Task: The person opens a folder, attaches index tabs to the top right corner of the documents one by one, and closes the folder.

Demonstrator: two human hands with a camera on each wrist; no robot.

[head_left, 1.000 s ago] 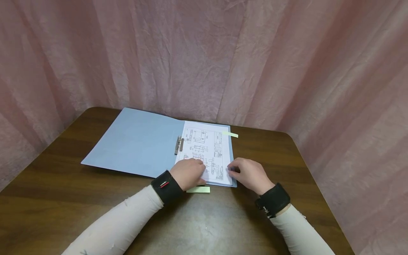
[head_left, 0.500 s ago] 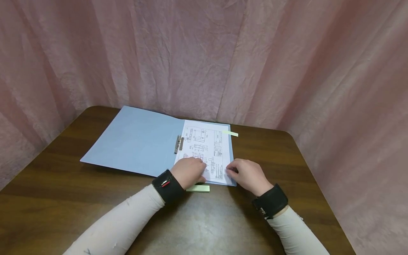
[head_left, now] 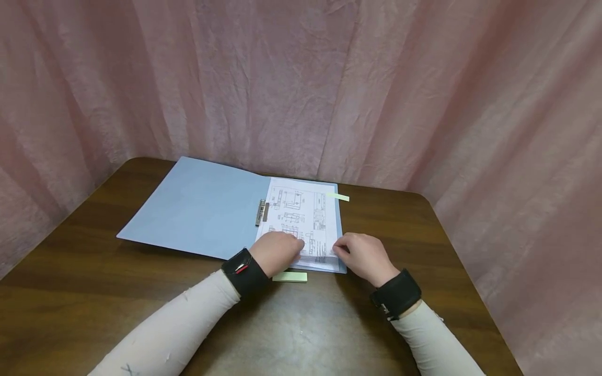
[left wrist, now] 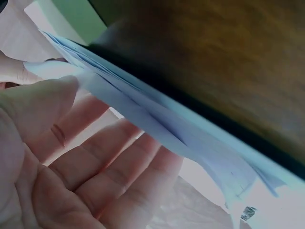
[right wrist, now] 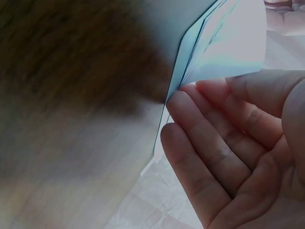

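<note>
- The left hand (head_left: 278, 253) lies flat on the lower left part of the stack of printed sheets (head_left: 301, 219), fingers straight and relaxed, pressing the paper down rather than gripping it. In the left wrist view the palm is spread against the page edges (left wrist: 157, 129).
- The right hand (head_left: 364, 256) works at the stack's lower right corner. In the right wrist view its fingertips (right wrist: 183, 102) sit at the sheet edges, with the thumb over the raised corner of the top page (right wrist: 228, 43), so it looks to be pinching that page to peel it away (how many sheets it has caught I cannot tell).
- The sheets sit on the right half of an open blue folder (head_left: 197, 209), bound at the spine by a metal clip (head_left: 261, 212). A green sticky tab (head_left: 337, 197) pokes out past the stack's far right edge.
- A green pad of sticky notes (head_left: 289, 277) lies on the tabletop (head_left: 117, 292), just in front of the folder and near the left wrist.
- To do this step well, I judge: hold the left palm's weight near the clip side so the stack cannot slide, roll the corner between thumb and forefinger until only one sheet parts, and lift it gently towards the spine so it does not tear at the clip.
</note>
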